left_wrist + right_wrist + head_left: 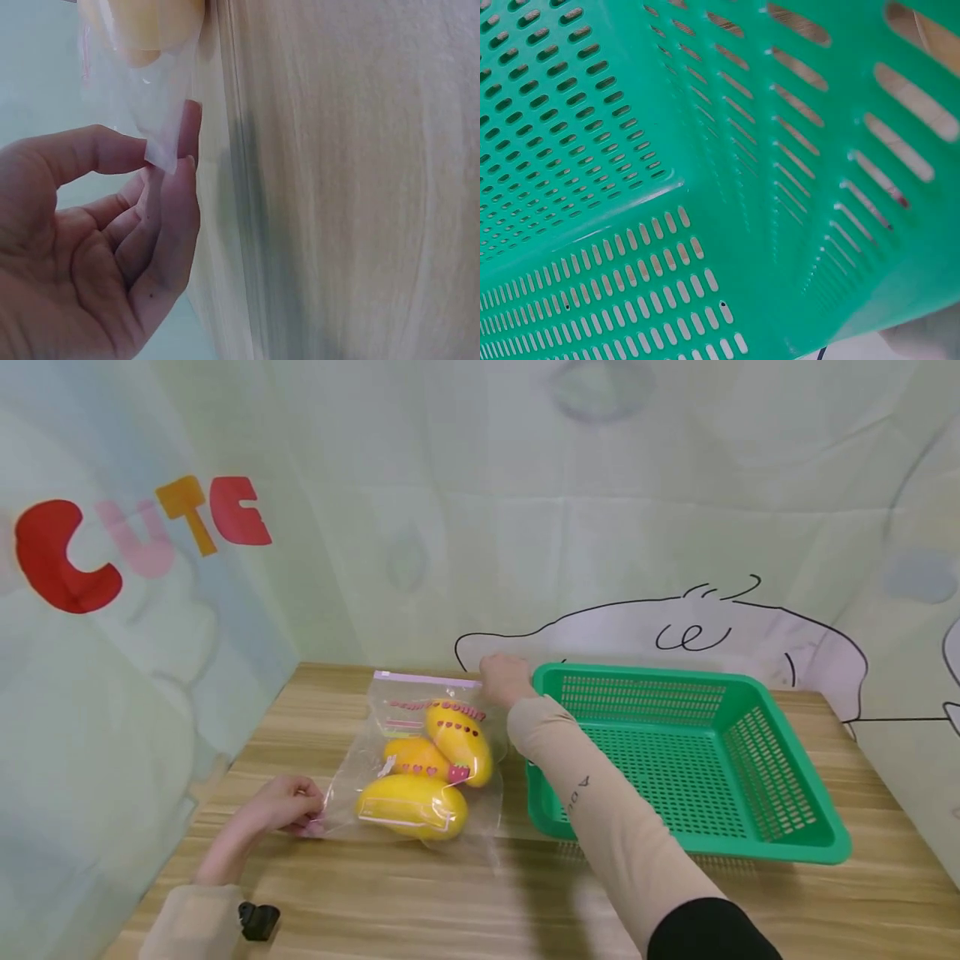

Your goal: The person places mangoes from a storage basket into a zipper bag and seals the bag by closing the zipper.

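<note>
A clear zip bag (pixel 352 777) with a lilac zip strip and pink print lies on the table. Inside are three smooth yellow fruits shaped like mangoes: one low in front (pixel 412 806), an orange-yellow one (pixel 408 752) behind it, and one standing at a slant (pixel 468 752). My left hand (pixel 285 806) pinches the bag's near left corner between thumb and fingers, as the left wrist view also shows (pixel 112 217). At the bag's far right corner, by the zip strip's end, my right hand (pixel 506 679) grips the edge; its fingertips are mostly hidden.
A green perforated basket (pixel 802 768) stands on the right of the wooden table (pixel 390 902), its left side close to the bag. My right forearm crosses over its left rim. A printed cloth (pixel 420 510) hangs behind the table and along its left side.
</note>
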A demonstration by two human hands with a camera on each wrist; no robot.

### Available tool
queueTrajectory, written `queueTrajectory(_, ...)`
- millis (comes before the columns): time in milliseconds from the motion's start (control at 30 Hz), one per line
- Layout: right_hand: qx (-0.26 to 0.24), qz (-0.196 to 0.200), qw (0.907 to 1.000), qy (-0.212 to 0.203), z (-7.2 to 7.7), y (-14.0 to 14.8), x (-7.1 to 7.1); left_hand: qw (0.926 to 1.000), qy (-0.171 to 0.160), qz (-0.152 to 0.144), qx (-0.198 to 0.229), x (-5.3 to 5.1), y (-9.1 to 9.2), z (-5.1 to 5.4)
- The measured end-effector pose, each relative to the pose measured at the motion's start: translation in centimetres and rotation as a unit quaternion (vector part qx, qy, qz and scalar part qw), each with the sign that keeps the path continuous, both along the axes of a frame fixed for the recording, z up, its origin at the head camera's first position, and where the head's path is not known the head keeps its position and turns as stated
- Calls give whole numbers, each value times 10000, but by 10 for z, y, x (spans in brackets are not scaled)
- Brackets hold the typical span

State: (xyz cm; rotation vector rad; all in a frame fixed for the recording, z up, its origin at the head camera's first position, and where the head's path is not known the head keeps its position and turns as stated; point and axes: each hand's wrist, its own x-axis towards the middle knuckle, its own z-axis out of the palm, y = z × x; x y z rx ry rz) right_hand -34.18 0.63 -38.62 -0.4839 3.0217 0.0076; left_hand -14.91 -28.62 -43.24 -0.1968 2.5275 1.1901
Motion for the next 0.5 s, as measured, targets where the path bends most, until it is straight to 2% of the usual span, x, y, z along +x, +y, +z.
queueTrajectory(333,-104,9,9997,-234,1,3,3,9997,-53,-18,219,1,-1,-5)
queueTrajectory(500,-220,97,9992,-309,10,3,5,9998,18,-99,180,3,1,-2)
